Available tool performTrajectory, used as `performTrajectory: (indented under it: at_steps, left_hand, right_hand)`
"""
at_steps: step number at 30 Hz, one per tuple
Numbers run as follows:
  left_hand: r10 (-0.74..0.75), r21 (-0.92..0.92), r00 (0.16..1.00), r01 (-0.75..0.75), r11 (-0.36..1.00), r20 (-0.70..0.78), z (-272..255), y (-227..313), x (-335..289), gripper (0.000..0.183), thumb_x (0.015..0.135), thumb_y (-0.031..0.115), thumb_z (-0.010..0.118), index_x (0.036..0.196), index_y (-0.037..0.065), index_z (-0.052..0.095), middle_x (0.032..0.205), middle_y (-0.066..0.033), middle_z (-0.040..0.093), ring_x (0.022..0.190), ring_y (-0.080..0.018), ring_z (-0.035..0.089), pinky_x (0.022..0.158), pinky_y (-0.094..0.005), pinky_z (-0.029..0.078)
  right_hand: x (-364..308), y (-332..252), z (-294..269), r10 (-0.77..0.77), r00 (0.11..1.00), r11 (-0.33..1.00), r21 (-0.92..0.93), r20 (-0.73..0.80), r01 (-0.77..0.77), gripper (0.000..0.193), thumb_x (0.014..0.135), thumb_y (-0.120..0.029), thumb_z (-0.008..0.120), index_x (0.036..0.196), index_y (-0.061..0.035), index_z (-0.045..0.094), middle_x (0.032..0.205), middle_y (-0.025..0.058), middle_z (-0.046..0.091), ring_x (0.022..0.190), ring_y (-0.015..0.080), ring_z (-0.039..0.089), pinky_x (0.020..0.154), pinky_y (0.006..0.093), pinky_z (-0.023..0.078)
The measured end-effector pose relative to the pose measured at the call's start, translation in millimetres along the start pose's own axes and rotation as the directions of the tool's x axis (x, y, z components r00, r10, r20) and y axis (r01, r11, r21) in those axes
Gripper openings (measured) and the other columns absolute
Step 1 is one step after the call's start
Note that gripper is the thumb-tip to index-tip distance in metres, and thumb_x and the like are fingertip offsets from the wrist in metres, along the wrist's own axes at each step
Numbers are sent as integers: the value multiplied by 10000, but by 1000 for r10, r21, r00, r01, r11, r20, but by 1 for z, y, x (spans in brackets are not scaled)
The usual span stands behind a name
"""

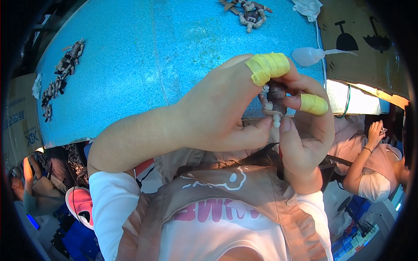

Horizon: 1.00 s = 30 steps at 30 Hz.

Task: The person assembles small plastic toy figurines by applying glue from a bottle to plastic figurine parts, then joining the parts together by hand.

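Just beyond my chest, both hands grip one small jointed figure [277,96] with a dark brown torso and pale limbs. A pale peg sticks out of its lower end, between my thumbs. My left hand [226,102] closes on it from the left with bent fingers and thumb. From the right, my right hand [311,124] pinches it, thumb beside the peg and a fingertip against the torso. Yellow tape [312,104] wraps a finger of the right hand, and more yellow tape [268,68] covers a finger at the top of the grip. Fingers hide part of the figure.
A blue table [130,65] lies beyond my arms. Another figure [251,16] is at its far side; several figures [67,63] lie along the left. A translucent squeeze bottle [308,56] lies by a cardboard box [359,21]. People sit at both sides.
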State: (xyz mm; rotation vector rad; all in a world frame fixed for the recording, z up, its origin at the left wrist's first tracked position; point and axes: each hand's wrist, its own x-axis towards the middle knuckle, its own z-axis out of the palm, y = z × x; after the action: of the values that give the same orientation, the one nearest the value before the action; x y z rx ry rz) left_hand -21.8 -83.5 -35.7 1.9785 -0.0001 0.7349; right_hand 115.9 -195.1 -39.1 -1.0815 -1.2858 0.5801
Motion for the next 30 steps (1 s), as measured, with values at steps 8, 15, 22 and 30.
performTrajectory:
  at_steps: [8,15,22,30]
  left_hand:
    - [-7,114,1000,5,993,12,-1,2,0,559,659,14,618,1179,3,412,1064,-144,523,946,-249,555,832,-342,449]
    - [99,253,991,-74,965,-87,4,2,4,614,581,4,668,1157,36,457,1024,-103,575,876,-248,576,744,-340,454]
    - [73,403,993,-28,915,-98,11,5,0,626,516,25,720,1104,58,507,1039,-77,584,827,-266,578,713,-349,456]
    - [170,508,980,-94,856,-106,16,0,-2,531,571,150,665,1069,60,505,926,-68,519,735,-233,498,640,-302,457]
  right_hand:
    - [0,4,1,-68,998,997,29,13,68,366,679,78,519,1041,29,502,1104,178,491,1015,270,522,873,355,437]
    - [-5,6,3,-18,1000,998,61,-13,18,571,668,3,575,1198,17,363,1240,212,395,1148,284,409,991,399,296]
    - [-8,8,10,93,995,992,89,-20,-91,577,668,31,550,1208,11,348,1268,213,374,1156,269,403,990,385,293]
    - [-8,12,13,72,996,994,88,-50,-67,579,647,69,504,1202,1,351,1212,176,395,1146,271,425,984,390,319]
